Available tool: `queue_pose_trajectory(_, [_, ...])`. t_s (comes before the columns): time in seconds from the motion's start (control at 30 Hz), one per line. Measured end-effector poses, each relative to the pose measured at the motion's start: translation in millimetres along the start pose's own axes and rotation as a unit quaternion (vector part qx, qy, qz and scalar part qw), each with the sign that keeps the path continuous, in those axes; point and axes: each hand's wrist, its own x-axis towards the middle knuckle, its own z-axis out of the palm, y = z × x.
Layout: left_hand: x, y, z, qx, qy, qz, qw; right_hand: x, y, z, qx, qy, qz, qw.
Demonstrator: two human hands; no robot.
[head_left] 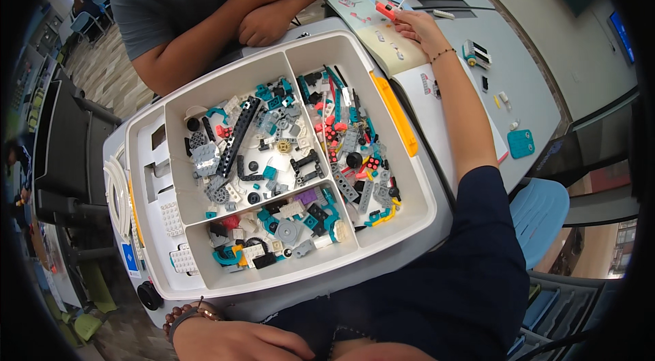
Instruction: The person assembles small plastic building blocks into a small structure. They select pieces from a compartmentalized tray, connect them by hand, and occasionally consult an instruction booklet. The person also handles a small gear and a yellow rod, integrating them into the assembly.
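Observation:
My right hand [419, 30] reaches out over an open instruction booklet [392, 51] at the far right. Its fingers are closed on a small coral-red building-brick piece [387, 9] with thin white rods beside it. My left hand [239, 340] rests close to my body at the lower edge, its visible fingers laid out and nothing seen in them; part of it is cut off. Between my arms sits a white divided tray [426, 224] of loose bricks, beams, gears and connectors in teal, grey, black, white and coral.
Across the table a person leans with folded arms [273, 10] at the tray's far side. On the right stand a small grey-white brick assembly [477, 54], loose pieces and a teal plate [520, 144]. A light blue chair [542, 218] is near my right. White cable [117, 190] lies left.

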Motion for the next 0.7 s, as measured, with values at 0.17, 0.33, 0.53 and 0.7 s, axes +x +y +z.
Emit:
queue_pose_trajectory(0.17, [-2,2,-5,0.01,-0.017,0.029,0.999,11,-9,17,-0.048,0.029,0.004,0.998])
queue_pose_trajectory(0.33, [-6,9,2,0.033,-0.009,0.039,0.999,25,2,25,-0.034,0.025,-0.052,0.998])
queue_pose_trajectory(0.53, [-5,3,-2,0.028,-0.013,0.037,0.999,33,13,18,-0.056,0.039,-0.076,0.995])
queue_pose_trajectory(0.7, [-2,2,-4,0.034,-0.008,0.027,0.999,32,12,19,-0.042,0.032,-0.083,0.995])
